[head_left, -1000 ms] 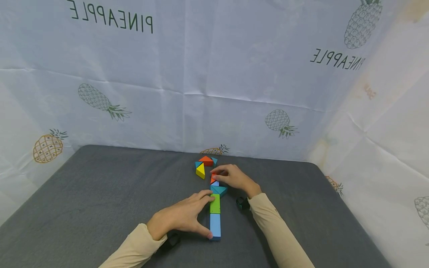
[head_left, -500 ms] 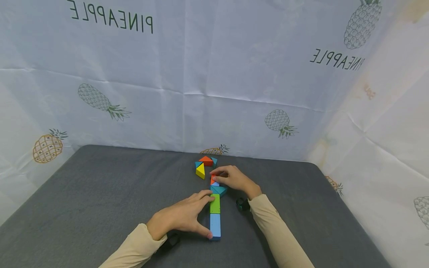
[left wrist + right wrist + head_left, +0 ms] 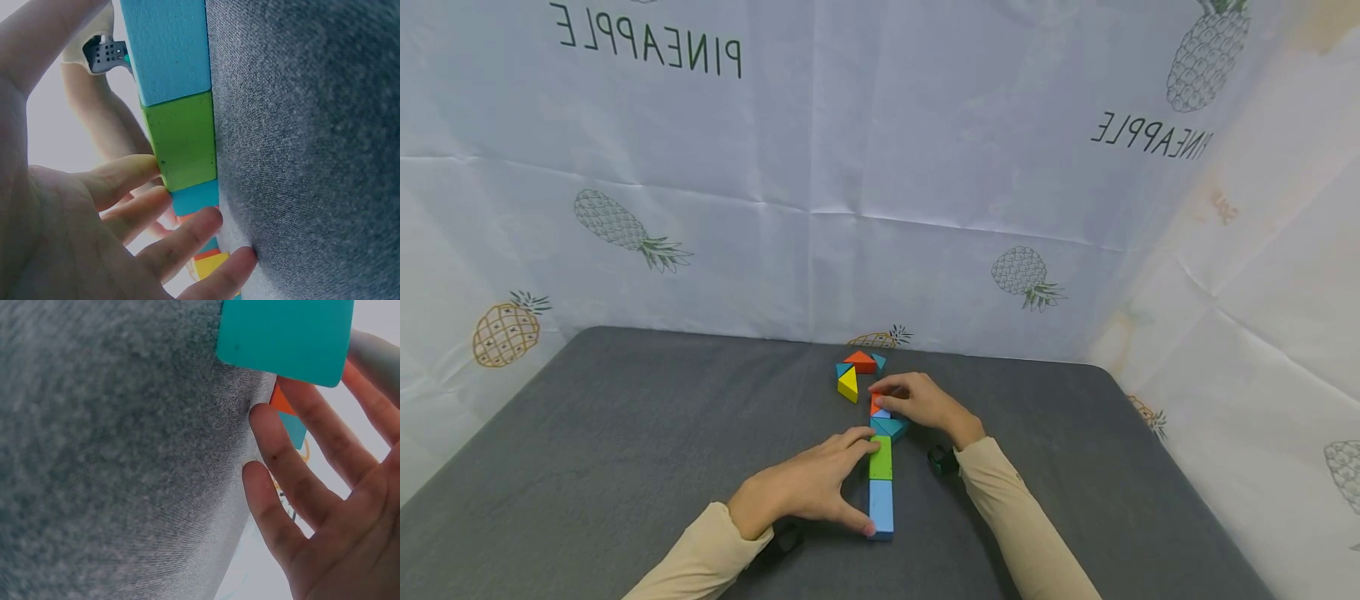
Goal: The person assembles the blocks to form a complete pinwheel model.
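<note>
A straight row of wooden blocks runs away from me in the head view. Nearest is a light blue block (image 3: 882,504), then a green block (image 3: 882,458), then teal triangular blocks (image 3: 891,428). Beyond them lie a small blue triangular block (image 3: 883,414) and an orange triangular block (image 3: 875,408). My left hand (image 3: 808,477) lies along the row's left side, thumb at the light blue block's near end and spread fingers touching the green block's edge (image 3: 184,144). At the far end, my right hand (image 3: 928,402) pinches the orange block between thumb and index finger, partly covering it.
Just past the right fingertips stand a yellow triangular block (image 3: 847,385), a red triangular block (image 3: 861,362) and small blue and teal triangles. They rest on a dark grey cloth-covered table (image 3: 647,433). A pineapple-print curtain (image 3: 880,250) hangs behind its far edge.
My right hand has shifted very slightly toward me at the far end of the row. The left hand keeps its place, and the head view has tilted a touch.
</note>
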A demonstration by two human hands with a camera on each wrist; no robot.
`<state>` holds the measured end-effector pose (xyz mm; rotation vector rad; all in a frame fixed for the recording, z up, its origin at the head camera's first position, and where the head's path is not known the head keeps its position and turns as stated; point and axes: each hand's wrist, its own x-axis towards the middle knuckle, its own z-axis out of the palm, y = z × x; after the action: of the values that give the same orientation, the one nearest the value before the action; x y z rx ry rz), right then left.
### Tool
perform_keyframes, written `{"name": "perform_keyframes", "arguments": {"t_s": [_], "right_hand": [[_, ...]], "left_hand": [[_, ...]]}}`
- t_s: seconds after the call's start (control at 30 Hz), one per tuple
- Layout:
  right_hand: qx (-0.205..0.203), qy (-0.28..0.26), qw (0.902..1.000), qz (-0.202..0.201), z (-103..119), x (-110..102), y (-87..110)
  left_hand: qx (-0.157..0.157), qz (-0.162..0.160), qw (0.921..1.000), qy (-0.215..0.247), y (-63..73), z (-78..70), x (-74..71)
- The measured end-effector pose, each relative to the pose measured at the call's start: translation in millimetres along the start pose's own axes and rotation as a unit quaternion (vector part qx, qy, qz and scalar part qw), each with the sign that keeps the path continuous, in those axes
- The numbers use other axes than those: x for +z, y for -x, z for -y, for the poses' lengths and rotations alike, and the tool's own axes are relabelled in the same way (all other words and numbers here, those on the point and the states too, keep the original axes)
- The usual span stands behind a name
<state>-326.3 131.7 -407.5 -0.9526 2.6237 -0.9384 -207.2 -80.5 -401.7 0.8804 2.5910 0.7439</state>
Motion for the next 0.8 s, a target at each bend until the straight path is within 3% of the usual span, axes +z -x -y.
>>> {"name": "perform_keyframes", "arguments": {"t_s": [0.27,0.8], "right_hand": [[0.016,0.033,0.9989,-0.030,-2.8,-0.5,1.3],[-0.001,0.046,0.9985,-0.029,0.5,-0.9,4.8]], "left_hand": [[-0.001,-0.002,1.0000,0.001,-0.3,0.2,0.1],[-0.001,-0.002,1.0000,0.004,0.3,0.3,-0.1]]}}
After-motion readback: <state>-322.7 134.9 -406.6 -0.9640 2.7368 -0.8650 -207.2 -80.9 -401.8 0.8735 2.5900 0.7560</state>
